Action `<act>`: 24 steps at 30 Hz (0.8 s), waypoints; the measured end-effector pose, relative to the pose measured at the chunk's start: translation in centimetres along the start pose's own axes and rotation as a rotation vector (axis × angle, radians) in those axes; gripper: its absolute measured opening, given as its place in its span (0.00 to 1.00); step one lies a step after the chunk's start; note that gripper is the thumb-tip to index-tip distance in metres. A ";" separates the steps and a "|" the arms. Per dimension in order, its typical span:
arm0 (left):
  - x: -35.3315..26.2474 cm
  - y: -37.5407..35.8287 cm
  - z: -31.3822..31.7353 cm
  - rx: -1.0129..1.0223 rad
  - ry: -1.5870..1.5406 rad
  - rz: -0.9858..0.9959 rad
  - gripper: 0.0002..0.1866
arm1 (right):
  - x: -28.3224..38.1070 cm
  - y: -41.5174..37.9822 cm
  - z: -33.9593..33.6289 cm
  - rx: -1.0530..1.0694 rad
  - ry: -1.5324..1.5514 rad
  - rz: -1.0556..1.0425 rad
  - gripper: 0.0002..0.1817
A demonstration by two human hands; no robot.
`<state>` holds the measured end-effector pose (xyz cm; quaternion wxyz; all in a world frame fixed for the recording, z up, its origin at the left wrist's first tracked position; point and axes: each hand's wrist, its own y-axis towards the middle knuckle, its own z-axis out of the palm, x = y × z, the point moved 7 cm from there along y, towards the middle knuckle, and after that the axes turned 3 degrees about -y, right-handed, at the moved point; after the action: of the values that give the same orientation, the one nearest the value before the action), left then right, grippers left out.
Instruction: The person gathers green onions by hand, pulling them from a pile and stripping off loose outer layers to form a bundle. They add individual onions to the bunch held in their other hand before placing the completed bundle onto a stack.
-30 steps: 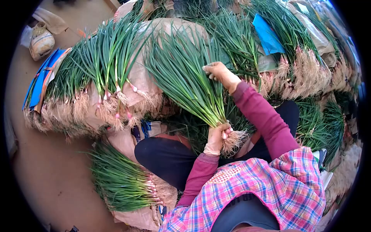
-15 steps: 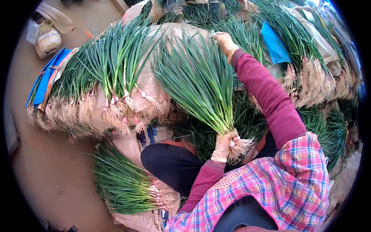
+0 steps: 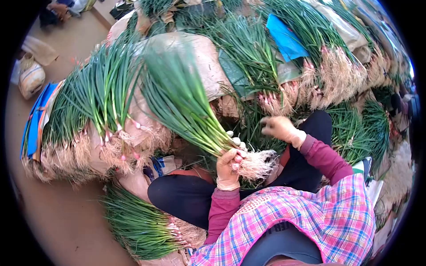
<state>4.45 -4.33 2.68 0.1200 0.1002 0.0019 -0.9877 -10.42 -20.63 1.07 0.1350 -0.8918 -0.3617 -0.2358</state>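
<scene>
My gloved left hand (image 3: 227,167) is wrapped round the lower stems of a bunch of spring onions (image 3: 202,119), just above the pale roots. The bunch is tilted, its leaf tips pointing up and left and blurred by motion, its pinkish bulbs and roots at the lower right. My gloved right hand (image 3: 282,129) is apart from the bunch, over loose green leaves (image 3: 255,122) in front of my lap. Its fingers are loosely curled and a little apart, with nothing visible in them.
A heap of spring onions (image 3: 106,93) with hanging roots lies ahead on the left, over brown sheeting. More bunches lie ahead right beside a blue sheet (image 3: 287,37). Another pile (image 3: 142,224) lies by my left knee. A round bag (image 3: 31,77) sits on the floor.
My right hand has come down from the leaf tips toward my lap. My left hand has shifted left with the bunch, which now leans further left. The view has moved too.
</scene>
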 end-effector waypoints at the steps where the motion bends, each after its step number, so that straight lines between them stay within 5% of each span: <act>1: 0.3 -0.2 -0.5 -0.044 0.006 -0.002 0.30 | -2.0 -1.0 -0.7 -0.264 -0.031 0.030 0.20; 3: 1.3 -0.2 -2.0 -0.116 0.042 -0.013 0.31 | -5.6 -0.6 -5.7 -0.677 0.120 0.281 0.21; 5: 2.2 -0.2 -2.0 -0.108 0.059 -0.058 0.32 | -5.8 0.5 -8.5 -0.774 -0.221 0.345 0.19; 7: 2.7 -0.3 -1.6 -0.098 0.052 -0.087 0.32 | -8.5 3.2 -7.1 -0.361 -0.271 0.507 0.20; 9: 2.4 -0.2 -1.0 -0.088 0.062 -0.086 0.33 | -10.1 4.4 -7.8 -0.316 -0.188 0.463 0.21; 11: 2.4 -0.3 -0.7 -0.061 0.065 -0.091 0.31 | -11.4 4.4 -9.8 -0.769 0.323 0.160 0.22; 13: 2.5 -0.4 -1.3 -0.105 0.101 -0.080 0.30 | -12.5 4.1 -10.4 -0.864 0.389 0.171 0.20; 15: 2.9 -0.6 -1.7 -0.141 0.141 -0.089 0.29 | -11.3 4.3 -8.9 -0.408 0.004 0.441 0.12; 16: 2.9 -0.5 -1.6 -0.142 0.143 -0.081 0.28 | -15.8 6.9 -5.3 -0.168 -0.168 0.422 0.16; 17: 2.9 -0.5 -1.6 -0.145 0.145 -0.072 0.27 | -16.4 7.2 -5.3 -0.165 -0.181 0.458 0.19; 19: 2.7 -0.7 -1.3 -0.095 0.114 -0.096 0.26 | -17.4 7.2 -6.9 -0.445 0.312 0.370 0.17; 20: 2.5 -0.8 -1.2 -0.090 0.125 -0.090 0.26 | -14.2 6.7 -9.1 -0.534 0.855 0.252 0.15; 21: 2.4 -1.0 -1.0 -0.088 0.131 -0.085 0.26 | -10.9 5.9 -12.4 -0.360 0.948 0.159 0.14; 22: 2.3 -1.2 -0.5 -0.099 0.130 -0.074 0.27 | -7.8 5.2 -14.4 -0.200 1.362 -0.014 0.13; 23: 2.3 -1.2 0.0 -0.109 0.127 -0.067 0.27 | -4.1 2.7 -16.8 -0.395 1.566 -0.017 0.12; 24: 2.4 -0.9 0.0 -0.089 0.102 -0.072 0.27 | -3.7 2.5 -16.6 -0.352 1.629 -0.108 0.12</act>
<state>1.91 -4.02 2.22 0.0884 0.1449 0.0555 -0.9839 -16.31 -31.38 13.12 0.2016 -0.4318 -0.1511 -0.8660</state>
